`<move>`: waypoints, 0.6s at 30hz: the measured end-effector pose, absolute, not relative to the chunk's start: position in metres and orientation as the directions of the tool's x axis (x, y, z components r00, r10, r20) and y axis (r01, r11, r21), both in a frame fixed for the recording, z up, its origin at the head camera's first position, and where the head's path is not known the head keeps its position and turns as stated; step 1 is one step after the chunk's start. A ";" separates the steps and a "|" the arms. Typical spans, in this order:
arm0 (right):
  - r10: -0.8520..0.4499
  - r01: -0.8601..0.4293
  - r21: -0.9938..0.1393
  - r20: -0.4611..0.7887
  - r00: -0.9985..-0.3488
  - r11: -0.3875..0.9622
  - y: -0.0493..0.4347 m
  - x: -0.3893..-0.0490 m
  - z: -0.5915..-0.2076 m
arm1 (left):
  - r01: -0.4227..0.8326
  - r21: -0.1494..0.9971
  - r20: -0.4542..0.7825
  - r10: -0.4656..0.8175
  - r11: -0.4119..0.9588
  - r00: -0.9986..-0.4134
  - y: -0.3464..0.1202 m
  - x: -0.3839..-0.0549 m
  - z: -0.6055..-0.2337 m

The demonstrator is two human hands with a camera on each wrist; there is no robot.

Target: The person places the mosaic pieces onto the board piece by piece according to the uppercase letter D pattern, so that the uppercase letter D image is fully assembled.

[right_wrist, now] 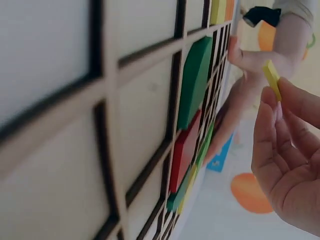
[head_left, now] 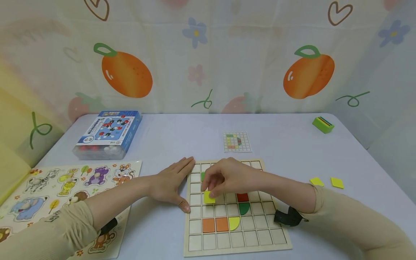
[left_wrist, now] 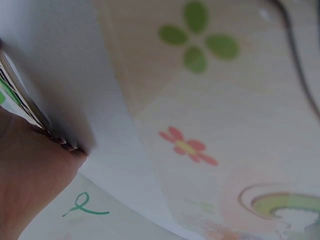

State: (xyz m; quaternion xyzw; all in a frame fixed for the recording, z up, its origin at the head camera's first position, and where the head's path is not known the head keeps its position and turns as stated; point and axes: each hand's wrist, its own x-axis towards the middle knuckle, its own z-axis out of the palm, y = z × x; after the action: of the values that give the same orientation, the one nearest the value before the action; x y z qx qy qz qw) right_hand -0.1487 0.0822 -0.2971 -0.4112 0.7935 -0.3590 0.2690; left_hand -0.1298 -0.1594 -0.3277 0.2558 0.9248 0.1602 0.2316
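My right hand (head_left: pixel 232 177) pinches a yellow square tile (head_left: pixel 208 197) between thumb and fingers, above the left part of a wooden grid board (head_left: pixel 238 252). In the right wrist view the yellow tile (right_wrist: pixel 270 79) is seen edge-on, apart from the board. My left hand (head_left: pixel 167 184) rests at the board's left edge, fingers straight. Set in the grid are two orange squares (head_left: pixel 215 225), a yellow quarter-circle (head_left: pixel 234 223), a green quarter-circle (head_left: pixel 243 208) and a red square (head_left: pixel 242 197). A light green piece (head_left: pixel 203 176) shows partly; my right hand hides cells behind it.
Behind the board lies a small pattern card (head_left: pixel 236 142). Two yellow tiles (head_left: pixel 337 182) lie to the right, partly behind my forearm. A green block-shaped holder (head_left: pixel 323 125) stands back right. A boxed molecule set (head_left: pixel 107 135) and an animal peg puzzle (head_left: pixel 42 186) occupy the left.
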 end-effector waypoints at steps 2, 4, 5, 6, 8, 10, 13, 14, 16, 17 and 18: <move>-0.843 -0.462 -0.777 -0.157 -0.515 0.427 0.078 -0.147 -0.298 | 0.402 0.415 -0.344 0.549 0.816 -0.762 -0.160 -0.130 -0.328; -0.842 -0.471 -0.761 -0.180 -0.509 0.447 0.074 -0.146 -0.301 | 0.405 0.416 -0.340 0.553 0.814 -0.761 -0.160 -0.130 -0.328; -0.842 -0.474 -0.754 -0.190 -0.505 0.455 0.073 -0.146 -0.302 | 0.407 0.416 -0.339 0.554 0.813 -0.760 -0.160 -0.130 -0.329; -0.841 -0.478 -0.747 -0.200 -0.502 0.463 0.072 -0.145 -0.302 | 0.408 0.416 -0.338 0.555 0.813 -0.760 -0.160 -0.130 -0.329; -0.840 -0.483 -0.735 -0.218 -0.497 0.476 0.070 -0.144 -0.304 | 0.410 0.418 -0.335 0.558 0.810 -0.759 -0.160 -0.130 -0.329; -0.841 -0.489 -0.727 -0.228 -0.491 0.482 0.070 -0.142 -0.305 | 0.413 0.420 -0.332 0.561 0.808 -0.758 -0.160 -0.130 -0.329; -0.845 -0.507 -0.714 -0.230 -0.483 0.483 0.069 -0.141 -0.306 | 0.415 0.425 -0.330 0.565 0.804 -0.756 -0.161 -0.130 -0.329; -0.847 -0.513 -0.710 -0.229 -0.480 0.483 0.068 -0.140 -0.307 | 0.414 0.426 -0.331 0.565 0.804 -0.756 -0.161 -0.130 -0.329; -0.848 -0.521 -0.703 -0.230 -0.477 0.484 0.067 -0.140 -0.308 | 0.414 0.424 -0.332 0.564 0.805 -0.756 -0.161 -0.130 -0.330; -0.851 -0.528 -0.700 -0.227 -0.473 0.480 0.067 -0.140 -0.308 | 0.414 0.424 -0.333 0.563 0.806 -0.756 -0.161 -0.130 -0.330; -0.853 -0.534 -0.697 -0.226 -0.470 0.479 0.067 -0.140 -0.308 | 0.413 0.423 -0.334 0.562 0.806 -0.757 -0.161 -0.131 -0.330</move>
State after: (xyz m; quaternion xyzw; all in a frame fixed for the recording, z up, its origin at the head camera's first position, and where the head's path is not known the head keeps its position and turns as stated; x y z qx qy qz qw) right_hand -0.1396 0.0668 -0.3083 -0.4279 0.8107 -0.2786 0.2864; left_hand -0.1306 -0.1614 -0.3301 0.2643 0.9227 0.1640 0.2277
